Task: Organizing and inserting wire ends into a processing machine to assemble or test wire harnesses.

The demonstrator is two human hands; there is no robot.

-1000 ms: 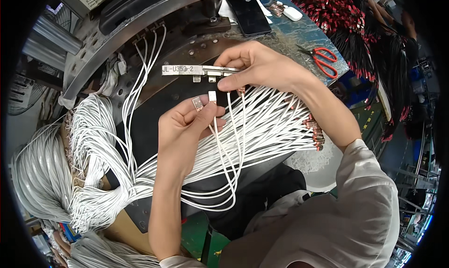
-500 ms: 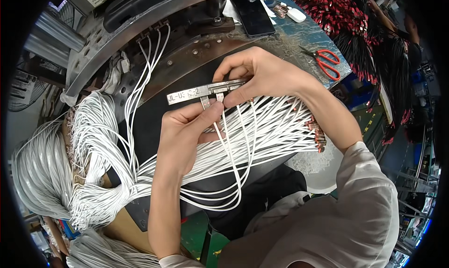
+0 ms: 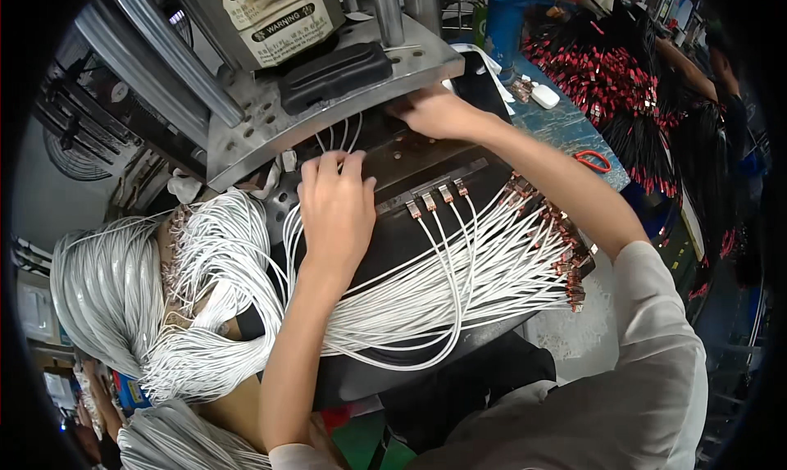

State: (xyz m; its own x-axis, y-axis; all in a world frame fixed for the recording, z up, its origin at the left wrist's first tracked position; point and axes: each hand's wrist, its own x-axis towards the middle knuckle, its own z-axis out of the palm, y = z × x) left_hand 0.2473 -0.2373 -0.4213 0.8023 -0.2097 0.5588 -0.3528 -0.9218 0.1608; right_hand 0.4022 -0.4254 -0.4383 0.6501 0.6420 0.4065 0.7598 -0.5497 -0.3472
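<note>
White cables (image 3: 346, 132) run out from under the thick steel plate of a press (image 3: 344, 113). My left hand (image 3: 338, 212) is closed over these cables, its fingers bent just in front of the plate. Partly beneath the plate's right end is my right hand (image 3: 438, 113), its fingertips hidden and blurred. On the black work surface lies a slotted metal bar (image 3: 398, 204). Several metal cable plugs (image 3: 429, 201) sit in a row along it, their white leads looping toward me. A large bundle of white cables (image 3: 426, 277) with copper-coloured ends spreads below.
Coiled cables (image 3: 102, 294) hang at the left. Steel columns (image 3: 164, 52) rise behind the plate. On the blue bench at right are a red-handled tool (image 3: 592, 160) and a white mouse-like object (image 3: 544, 96). Black cables with red ends (image 3: 594, 68) are heaped beyond, near another person's arm (image 3: 687, 67).
The metal bar with its plugs, held in both hands before, now lies on the black surface. Both hands have moved forward to the press, and the view has shifted.
</note>
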